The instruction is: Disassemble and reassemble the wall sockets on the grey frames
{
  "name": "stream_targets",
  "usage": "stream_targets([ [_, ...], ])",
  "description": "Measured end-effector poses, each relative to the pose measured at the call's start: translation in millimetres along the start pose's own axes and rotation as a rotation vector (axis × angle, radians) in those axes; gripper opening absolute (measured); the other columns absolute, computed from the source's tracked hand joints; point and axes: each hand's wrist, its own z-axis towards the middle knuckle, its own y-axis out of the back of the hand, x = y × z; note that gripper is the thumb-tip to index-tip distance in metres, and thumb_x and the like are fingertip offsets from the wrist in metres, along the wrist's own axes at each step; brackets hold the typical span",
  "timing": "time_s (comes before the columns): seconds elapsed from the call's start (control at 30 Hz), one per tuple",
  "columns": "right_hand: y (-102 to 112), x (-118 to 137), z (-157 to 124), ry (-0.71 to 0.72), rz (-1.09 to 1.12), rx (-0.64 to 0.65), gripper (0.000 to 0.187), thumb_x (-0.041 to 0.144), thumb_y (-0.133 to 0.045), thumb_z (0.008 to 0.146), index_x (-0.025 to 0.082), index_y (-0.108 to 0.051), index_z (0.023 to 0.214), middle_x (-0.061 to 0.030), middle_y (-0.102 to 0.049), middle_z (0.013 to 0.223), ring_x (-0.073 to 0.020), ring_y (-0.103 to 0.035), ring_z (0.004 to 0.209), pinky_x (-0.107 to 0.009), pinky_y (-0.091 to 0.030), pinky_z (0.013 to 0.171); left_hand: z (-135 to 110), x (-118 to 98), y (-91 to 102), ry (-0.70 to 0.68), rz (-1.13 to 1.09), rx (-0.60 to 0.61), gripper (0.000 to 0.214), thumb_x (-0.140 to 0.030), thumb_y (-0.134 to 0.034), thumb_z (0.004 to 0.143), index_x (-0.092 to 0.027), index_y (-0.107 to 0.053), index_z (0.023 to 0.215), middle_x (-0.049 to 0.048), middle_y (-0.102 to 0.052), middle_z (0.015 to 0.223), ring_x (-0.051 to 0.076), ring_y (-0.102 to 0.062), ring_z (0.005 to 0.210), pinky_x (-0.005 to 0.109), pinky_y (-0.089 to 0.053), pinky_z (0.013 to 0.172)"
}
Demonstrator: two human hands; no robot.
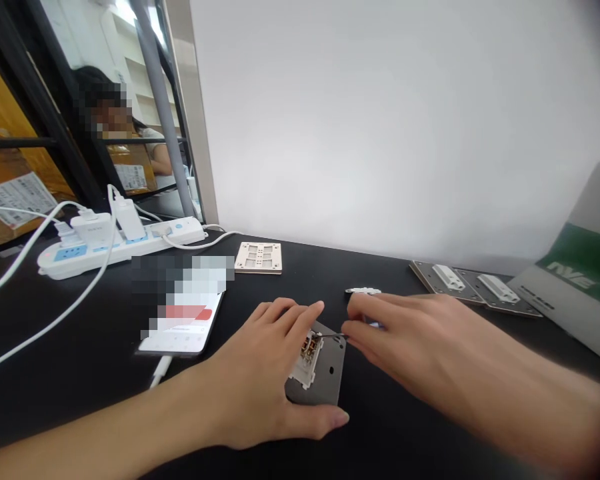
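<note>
Clamped the light, stiff wall socket (320,387) by its edges with left hand (253,373) spread, tiny screwdriver (333,335) pinched in right hand (405,340)

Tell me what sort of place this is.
Likely a desk for electrical fitting work: a black tabletop, a white power strip with chargers plugged in, a grey wall-switch plate, and a beige mounting frame.

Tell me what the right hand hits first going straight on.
The right hand would probably meet the grey switch plate first, at the copper terminals of its white module, held by the left hand; depth is unclear.
</note>
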Motion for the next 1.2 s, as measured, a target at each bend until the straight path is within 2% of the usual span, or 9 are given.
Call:
stream_targets([
  [0.1,10,5,20,0.142,-0.040,0.021,0.027,0.004,-0.074,0.048,0.020,-0.066,0.069,-0.0024,-0.063,0.074,-0.0178,-0.055,0.056,-0.031,-0.028,0.041,3,-3,0.6,-0.029,0.002,-0.028,0.086,-0.071,-0.058,0.076,-0.015,-0.041,0.139,0.0142,-0.053,0.135,0.038,-0.041,0.126,0.058,-0.034,0.105],
  [0.23,19,-6,40,0.177,0.032,0.117,0.019,0.007,-0.071,0.055,0.021,-0.063,0.063,-0.0005,-0.063,0.073,-0.0134,-0.050,0.051,-0.029,-0.021,0.041,4,-5,2.0,-0.048,-0.006,-0.053,0.074,-0.069,-0.061,0.074,-0.019,-0.051,0.127,0.0112,-0.058,0.124,0.035,-0.049,0.113,0.056,-0.038,0.099],
  [0.33,24,-27,50,0.064,0.262,0.293,0.020,0.007,-0.059,0.072,0.020,-0.059,0.058,0.0028,-0.061,0.068,-0.0086,-0.047,0.048,-0.026,-0.025,0.044,3,-4,1.7,-0.041,0.017,-0.035,0.085,-0.071,-0.060,0.073,-0.018,-0.043,0.138,0.0133,-0.052,0.135,0.038,-0.044,0.121,0.057,-0.034,0.103],
  [0.43,21,-42,54,0.004,0.517,0.379,0.019,0.010,-0.057,0.076,0.021,-0.063,0.061,0.0041,-0.064,0.073,-0.0078,-0.050,0.055,-0.023,-0.032,0.049,3,-3,0.3,-0.060,0.028,-0.016,0.093,-0.072,-0.058,0.074,-0.015,-0.035,0.144,0.0144,-0.050,0.138,0.038,-0.044,0.122,0.056,-0.032,0.105],
  [0.57,9,-53,48,-0.055,0.676,0.391,0.015,0.017,-0.058,0.079,0.024,-0.071,0.075,0.0033,-0.066,0.078,-0.0100,-0.055,0.063,-0.022,-0.038,0.055,4,0,-3.2,-0.069,0.028,-0.041,0.095,-0.074,-0.054,0.076,-0.012,-0.034,0.146,0.0145,-0.050,0.140,0.037,-0.042,0.125,0.054,-0.030,0.108],
  [0.73,0,-60,21,-0.248,0.743,0.325,0.013,0.033,-0.059,0.083,0.026,-0.070,0.083,0.0023,-0.067,0.077,-0.0119,-0.056,0.061,-0.024,-0.039,0.054,3,0,-5.3,-0.001,-0.024,-0.045,0.108,-0.074,-0.057,0.072,-0.009,-0.021,0.151,0.0167,-0.046,0.143,0.037,-0.039,0.129,0.055,-0.030,0.109],
  [0.97,-17,-21,10,-0.414,0.925,0.244,0.022,0.043,-0.056,0.087,0.023,-0.064,0.081,0.0060,-0.047,0.061,-0.0095,-0.039,0.055,-0.023,-0.033,0.050,0,-2,-3.9,0.143,-0.112,-0.087,0.126,-0.080,-0.061,0.062,-0.009,-0.011,0.153,0.0202,-0.043,0.145,0.040,-0.039,0.130,0.061,-0.031,0.108],
  [1.07,-22,-2,21,-0.459,1.040,0.278,0.021,0.038,-0.057,0.085,0.022,-0.060,0.072,0.0071,-0.039,0.058,-0.0087,-0.033,0.053,-0.022,-0.030,0.046,0,-4,-1.7,0.176,-0.121,-0.094,0.127,-0.083,-0.062,0.058,-0.012,-0.016,0.152,0.0191,-0.041,0.147,0.040,-0.036,0.133,0.060,-0.029,0.110],
  [1.2,-18,10,35,-0.456,1.082,0.348,0.018,0.027,-0.058,0.077,0.020,-0.050,0.062,0.0080,-0.039,0.055,-0.0078,-0.031,0.050,-0.023,-0.026,0.041,1,-6,1.6,0.199,-0.133,-0.062,0.118,-0.080,-0.064,0.058,-0.013,-0.030,0.148,0.0173,-0.038,0.149,0.040,-0.034,0.135,0.060,-0.026,0.111],
])
